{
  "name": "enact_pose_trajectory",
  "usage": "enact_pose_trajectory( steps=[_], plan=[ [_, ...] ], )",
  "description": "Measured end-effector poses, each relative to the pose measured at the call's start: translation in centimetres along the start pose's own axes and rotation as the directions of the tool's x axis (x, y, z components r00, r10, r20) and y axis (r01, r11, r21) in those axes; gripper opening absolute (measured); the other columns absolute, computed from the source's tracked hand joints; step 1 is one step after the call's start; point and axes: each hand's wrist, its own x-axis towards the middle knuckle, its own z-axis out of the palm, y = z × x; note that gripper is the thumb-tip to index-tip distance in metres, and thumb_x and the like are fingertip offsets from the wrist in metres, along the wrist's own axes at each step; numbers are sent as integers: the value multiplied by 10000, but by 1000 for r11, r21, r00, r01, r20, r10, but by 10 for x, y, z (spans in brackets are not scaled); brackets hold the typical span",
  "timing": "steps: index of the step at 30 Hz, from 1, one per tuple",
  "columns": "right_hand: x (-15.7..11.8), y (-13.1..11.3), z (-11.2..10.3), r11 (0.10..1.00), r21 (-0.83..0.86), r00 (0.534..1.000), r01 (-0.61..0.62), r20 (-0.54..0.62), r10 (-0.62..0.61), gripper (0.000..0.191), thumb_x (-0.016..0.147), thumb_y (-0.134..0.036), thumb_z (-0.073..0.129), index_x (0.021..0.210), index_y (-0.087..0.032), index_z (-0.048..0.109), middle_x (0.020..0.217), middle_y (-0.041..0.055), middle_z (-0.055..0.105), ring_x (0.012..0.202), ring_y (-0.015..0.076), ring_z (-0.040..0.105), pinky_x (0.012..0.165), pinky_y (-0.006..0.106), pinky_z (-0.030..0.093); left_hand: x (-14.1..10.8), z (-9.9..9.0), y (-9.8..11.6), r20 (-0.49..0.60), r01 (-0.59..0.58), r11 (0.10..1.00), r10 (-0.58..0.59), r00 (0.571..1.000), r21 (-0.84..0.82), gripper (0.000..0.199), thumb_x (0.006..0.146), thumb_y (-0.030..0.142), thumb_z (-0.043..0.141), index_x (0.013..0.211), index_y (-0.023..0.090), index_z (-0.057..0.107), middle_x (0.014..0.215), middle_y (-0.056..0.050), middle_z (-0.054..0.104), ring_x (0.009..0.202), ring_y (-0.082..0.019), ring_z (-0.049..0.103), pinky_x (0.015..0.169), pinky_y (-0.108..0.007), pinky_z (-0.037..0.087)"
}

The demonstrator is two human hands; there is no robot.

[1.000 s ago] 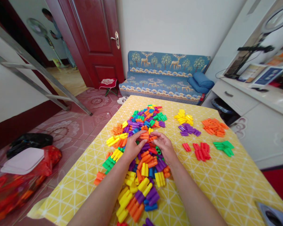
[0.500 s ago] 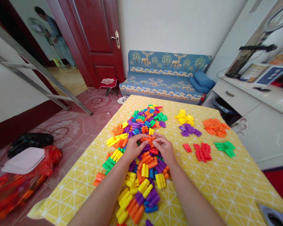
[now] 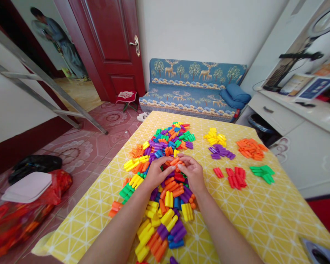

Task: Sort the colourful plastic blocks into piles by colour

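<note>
- The left hand (image 3: 156,173) and the right hand (image 3: 193,175) are held close together, fingers curled, with orange pieces (image 3: 176,161) pinched between thumbs and fingertips; how many are gripped cannot be told.
- The orange pieces are held just over a mixed heap (image 3: 169,199), by which the space beyond, beneath and nearer than the hands is filled.
- The pieces look like hollow plastic tubes joined side by side; they are judged light, stiff and hard to break, though the smooth, rounded sides may be a little slippery.
- A hold across the flat sides, thumb against fingers, is judged surest; at the narrow tips the grip may roll.
- To the right of the hands, yellow pieces (image 3: 215,138), purple pieces (image 3: 221,151), red pieces (image 3: 235,178), green pieces (image 3: 263,173) and a second orange group (image 3: 251,149) are laid in separate clusters.
- The counter (image 3: 236,220) is covered with a yellow cloth patterned in white lines, by which some sliding may be checked.
- Beyond the hands a blue sofa (image 3: 187,93) is set against the wall; far to the left, a ladder (image 3: 45,77), a red door (image 3: 112,36) and a person (image 3: 61,40) are seen.
</note>
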Motion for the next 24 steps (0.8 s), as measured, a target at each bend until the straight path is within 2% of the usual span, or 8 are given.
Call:
enact_pose_trajectory(
  steps=[5, 8, 12, 15, 19, 24],
  plan=[
    [-1, -2, 3, 993, -100, 998, 68, 21, -66, 116, 746, -269, 684, 857, -234, 680, 1150, 57, 624, 1099, 212, 583, 939, 370, 485, 0, 1, -1, -10, 30, 999, -30, 1000, -21, 240, 834, 342, 642, 999, 173, 683, 1015, -53, 721, 914, -202, 667, 872, -317, 517],
    [-2, -7, 3, 952, -266, 989, 150, 45, -144, 92, 785, -274, 658, 859, -251, 707, 1105, 55, 629, 1076, 211, 580, 906, 362, 497, -1, 1, 0, -15, 66, 997, -67, 998, -49, 235, 836, 350, 637, 979, 169, 680, 976, -45, 722, 867, -187, 666, 812, -286, 527],
    [-5, -13, 4, 797, -532, 957, 285, 109, -269, 157, 812, -249, 647, 936, -302, 726, 1034, 39, 653, 1037, 211, 578, 954, 387, 459, -2, 2, -2, -50, 105, 989, -110, 993, -102, 243, 843, 360, 627, 984, 167, 672, 946, -35, 717, 836, -171, 659, 784, -269, 526],
    [-6, -12, 6, 657, -662, 928, 360, 181, -327, 287, 789, -241, 679, 1060, -332, 697, 1089, 38, 632, 1062, 228, 556, 952, 405, 461, -2, 3, -4, -85, 131, 980, -144, 986, -147, 255, 847, 363, 621, 1003, 165, 665, 950, -34, 712, 845, -168, 656, 795, -271, 526],
    [-8, -9, 10, 577, -705, 897, 413, 203, -394, 324, 805, -217, 654, 1122, -286, 660, 1160, 65, 583, 1095, 228, 547, 956, 416, 473, -2, 3, -5, -91, 145, 971, -164, 982, -188, 260, 837, 361, 634, 993, 155, 667, 927, -36, 715, 821, -164, 661, 778, -264, 527],
    [-9, -10, 11, 581, -697, 890, 419, 189, -415, 267, 850, -182, 575, 1096, -255, 646, 1121, 66, 621, 1082, 208, 570, 969, 403, 471, -3, 1, -3, -76, 110, 977, -126, 989, -180, 276, 834, 352, 640, 1028, 160, 680, 986, -50, 728, 870, -185, 673, 795, -279, 531]
  ],
)
